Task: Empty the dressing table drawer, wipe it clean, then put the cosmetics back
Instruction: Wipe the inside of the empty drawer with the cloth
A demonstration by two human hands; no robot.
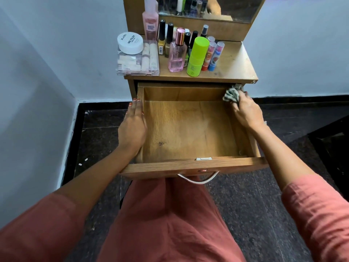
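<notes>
A: Item one?
B: Drawer (188,129), wood-grain board, rectangular, pulled out, bare inside; curved metal handle (198,178) in front.
A: Hands?
B: Left hand (133,127) lay flat and open on the drawer's left wall, holding nothing. Right hand (247,112) was closed around a crumpled patterned cloth (231,94), pressed at the far right corner.
A: Cosmetics?
B: Standing on the tabletop (234,65): white round jar (130,43) on a clear plastic box (138,60), pink glass bottle (177,52), lime-green cylinder (197,56), nail polishes (162,36) behind.
A: Unclear?
B: Mirror (222,6) cut off above; small labels unreadable.
</notes>
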